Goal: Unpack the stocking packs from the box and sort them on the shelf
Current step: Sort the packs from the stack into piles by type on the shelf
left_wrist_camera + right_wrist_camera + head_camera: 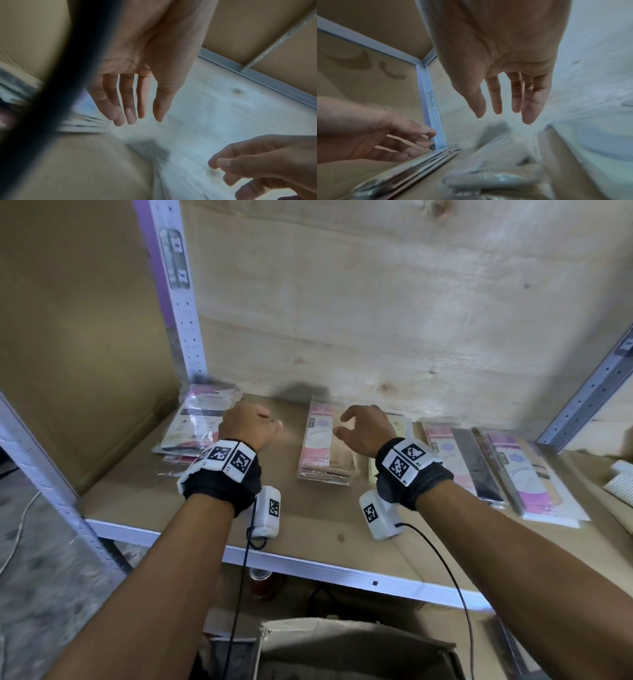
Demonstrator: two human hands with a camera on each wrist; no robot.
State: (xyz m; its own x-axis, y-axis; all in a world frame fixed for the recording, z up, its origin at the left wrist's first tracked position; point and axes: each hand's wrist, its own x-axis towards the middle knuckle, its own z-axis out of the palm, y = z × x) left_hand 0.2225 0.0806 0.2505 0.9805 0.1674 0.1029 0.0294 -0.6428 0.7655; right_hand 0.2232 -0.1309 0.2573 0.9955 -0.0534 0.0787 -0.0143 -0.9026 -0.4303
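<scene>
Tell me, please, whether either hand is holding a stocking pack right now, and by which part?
Neither: the left hand and right hand are both empty above the shelf.

The head camera looks down from above at the brown wooden shelf board point(308, 529). Each wrist camera sits very close behind its own palm (both blurry), and all views share the shelf.

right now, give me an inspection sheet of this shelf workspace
surface: brown shelf board, pale metal front rail.
job's things: stack of packs at left; pink pack in the middle; row of packs at right; open box below.
clutter: white ribbed item at far right.
hands: left hand and right hand hold nothing, fingers relaxed.
cables: black wrist cables hanging.
surroundings: plywood back wall, perforated uprights.
</scene>
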